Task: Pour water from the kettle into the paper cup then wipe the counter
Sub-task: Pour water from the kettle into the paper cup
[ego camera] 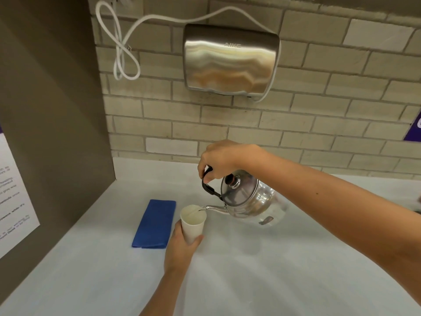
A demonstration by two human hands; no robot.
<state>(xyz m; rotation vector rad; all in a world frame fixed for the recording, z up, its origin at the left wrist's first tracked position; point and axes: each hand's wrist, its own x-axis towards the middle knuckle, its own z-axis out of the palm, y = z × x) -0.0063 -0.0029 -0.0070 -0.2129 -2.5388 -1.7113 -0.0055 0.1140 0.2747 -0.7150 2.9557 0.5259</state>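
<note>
The work surface was a white counter [250, 277] set against a wall of pale brick tiles [319, 124], with a dark panel closing it off to the left of both hands.

Nearest the camera, the left hand [181, 247] grasped the paper cup [192, 224] around its lower half, fingers wrapped behind and the thumb at the front right. The cup was white, open-topped and tilted slightly away from the wrist; whether its base touched the counter could not be told.

Just to the left of the left hand, a folded blue cloth [155, 224] lay flat on the counter, not touching the cup or the hand.

Beyond and to the right of the left hand, the right hand [219, 159] was clenched around the black handle [208, 187] of the kettle [248, 197], holding it clear of the counter. The kettle (polished metal, lid with a dark knob) was tipped toward the cup, and its thin spout [214, 209] reached the right side of the cup's rim. A thin stream appeared to enter the cup at the spout tip.

Farthest away, above the right hand, a metal hand dryer [231, 60] was mounted on the wall, with a white cable [123, 49] looped to its left. A printed notice [13, 197] hung on the dark panel, well left of the left hand.
</note>
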